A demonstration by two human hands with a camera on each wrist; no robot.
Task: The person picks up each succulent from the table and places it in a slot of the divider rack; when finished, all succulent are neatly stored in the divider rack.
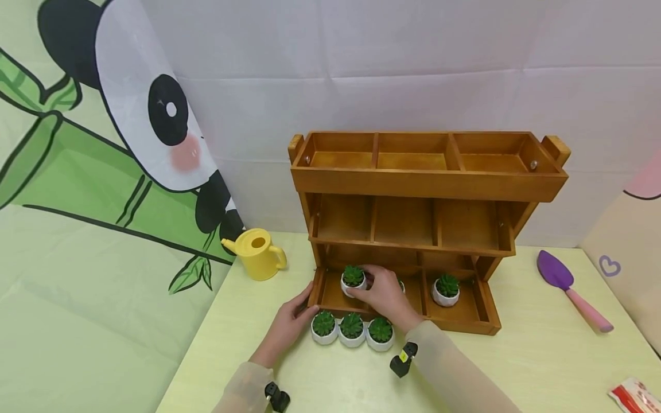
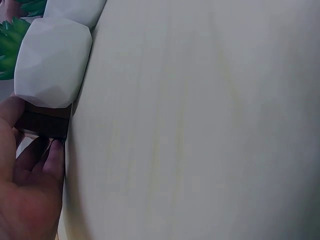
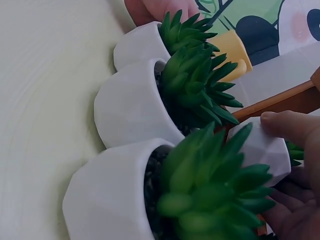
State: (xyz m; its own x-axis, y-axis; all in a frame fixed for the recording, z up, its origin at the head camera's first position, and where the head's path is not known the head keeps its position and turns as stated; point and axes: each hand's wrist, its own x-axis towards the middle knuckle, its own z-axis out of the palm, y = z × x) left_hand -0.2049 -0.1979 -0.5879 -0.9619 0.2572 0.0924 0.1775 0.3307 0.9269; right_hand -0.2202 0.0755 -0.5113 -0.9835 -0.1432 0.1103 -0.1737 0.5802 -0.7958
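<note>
My right hand (image 1: 384,292) grips a small potted succulent (image 1: 353,278) by its white faceted pot, in the left part of the bottom tier of a brown wooden three-tier shelf (image 1: 428,183). The right wrist view shows thumb and fingers on either side of this pot (image 3: 262,150). At the bottom tier's front left corner, my left hand (image 1: 290,322) holds the wooden edge (image 2: 44,122) between thumb and fingers. Three more potted succulents (image 1: 352,330) stand in a row before the shelf. Another (image 1: 446,289) sits in the right compartment; one (image 1: 401,285) is mostly hidden behind my right hand.
A yellow watering can (image 1: 258,255) stands left of the shelf. To the right lie a purple trowel (image 1: 573,289) with a pink handle and a red-and-white packet (image 1: 636,396). A white cloth backdrop (image 1: 413,74) hangs behind the table (image 1: 537,367).
</note>
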